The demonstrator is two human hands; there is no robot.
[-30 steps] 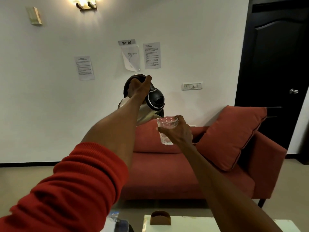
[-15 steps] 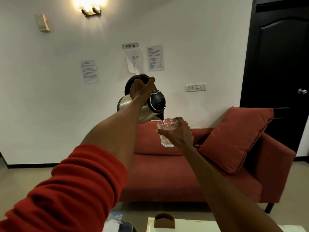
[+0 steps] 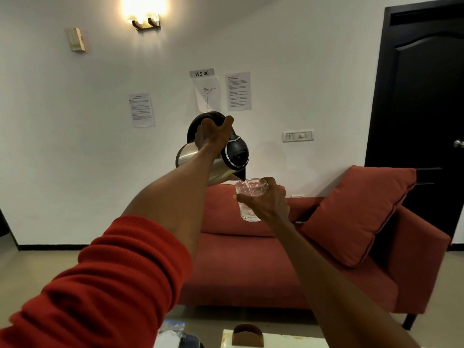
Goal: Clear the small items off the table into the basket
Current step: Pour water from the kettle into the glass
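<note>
A steel kettle (image 3: 213, 156) is being gripped by its black handle in the left hand (image 3: 213, 136) and tilted, a thin stream being poured into a clear glass (image 3: 248, 199) that is being clasped by the curled fingers of the right hand (image 3: 268, 202). Both are being held aloft before a red sofa (image 3: 288, 259). The table (image 3: 276, 341) is barely being shown at the lower edge, bearing a brown holder (image 3: 247, 335); no basket is being shown. Spillage is judged likely if the spout is being allowed to drift off the rim.
</note>
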